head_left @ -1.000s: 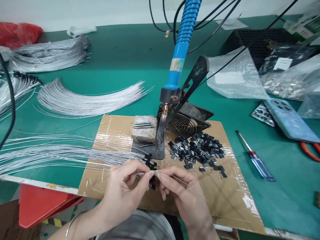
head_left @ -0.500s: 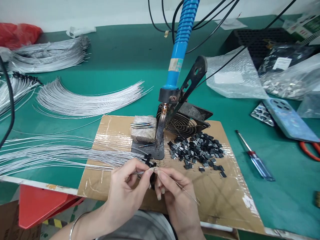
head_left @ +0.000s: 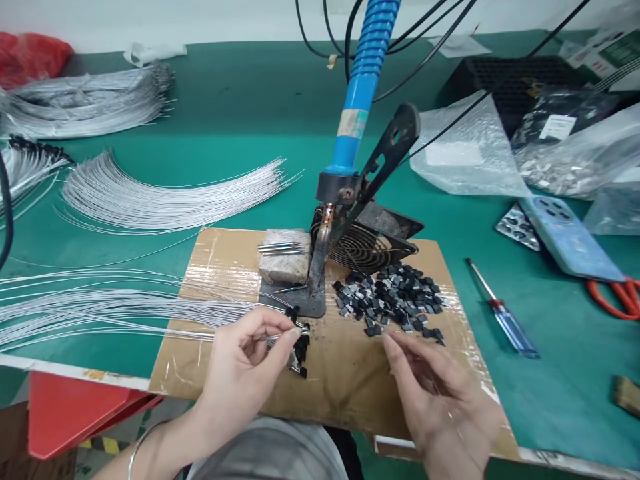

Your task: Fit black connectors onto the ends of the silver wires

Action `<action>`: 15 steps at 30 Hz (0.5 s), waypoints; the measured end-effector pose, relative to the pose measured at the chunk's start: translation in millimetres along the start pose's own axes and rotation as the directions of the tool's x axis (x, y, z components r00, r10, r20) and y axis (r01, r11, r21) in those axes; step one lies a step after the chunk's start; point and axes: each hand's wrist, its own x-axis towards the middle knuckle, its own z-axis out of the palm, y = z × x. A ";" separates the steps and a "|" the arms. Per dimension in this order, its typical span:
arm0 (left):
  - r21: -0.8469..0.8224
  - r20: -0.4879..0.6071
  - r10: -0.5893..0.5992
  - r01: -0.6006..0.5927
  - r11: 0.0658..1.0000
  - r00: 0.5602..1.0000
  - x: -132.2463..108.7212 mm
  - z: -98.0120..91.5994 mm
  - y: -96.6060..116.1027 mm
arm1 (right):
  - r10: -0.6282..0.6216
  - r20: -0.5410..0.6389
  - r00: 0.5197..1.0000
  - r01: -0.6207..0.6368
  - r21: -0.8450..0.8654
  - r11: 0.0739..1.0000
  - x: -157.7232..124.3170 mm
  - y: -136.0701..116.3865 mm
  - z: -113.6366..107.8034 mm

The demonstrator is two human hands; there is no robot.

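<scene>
My left hand [head_left: 247,363] pinches the ends of several thin silver wires [head_left: 115,313] over a taped cardboard mat [head_left: 345,373]; small black parts [head_left: 300,347] hang from those ends by my fingertips. My right hand [head_left: 433,390] hovers over the mat with its fingers apart and nothing in it, its fingertips close to a pile of small black parts [head_left: 390,300]. Behind stands a soldering iron [head_left: 350,127] with a blue handle in a metal stand, tip down beside a grey block [head_left: 285,257].
More silver wire bundles [head_left: 165,197] fan across the green table at left and back left. A screwdriver [head_left: 503,313], a phone [head_left: 570,237], orange-handled scissors [head_left: 615,297] and plastic bags [head_left: 470,150] lie to the right. A fan grille [head_left: 360,247] sits behind the iron.
My right hand has let go of the wire and moved right, toward the pile of black parts. My left hand keeps its pinch on the wire ends.
</scene>
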 end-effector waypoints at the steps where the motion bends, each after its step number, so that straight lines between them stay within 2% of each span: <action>1: 0.008 0.001 0.007 -0.007 1.000 1.000 0.4 0.1 0.4 | -0.065 0.033 0.997 0.068 -0.101 0.993 2.1 2.5 -1.0; 3: 0.028 0.001 0.020 -0.020 0.999 1.000 1.0 0.4 0.7 | -0.142 0.114 0.983 0.165 -0.232 0.959 5.0 4.1 1.1; 6: 0.059 -0.008 0.033 -0.033 0.998 0.999 1.3 0.1 1.0 | -0.172 0.156 0.973 0.213 -0.311 0.926 6.3 4.0 7.4; 15: 0.111 -0.009 0.043 -0.042 0.993 0.999 1.8 -0.5 1.1 | -0.047 0.259 0.965 0.136 -0.337 0.932 2.4 13.4 3.2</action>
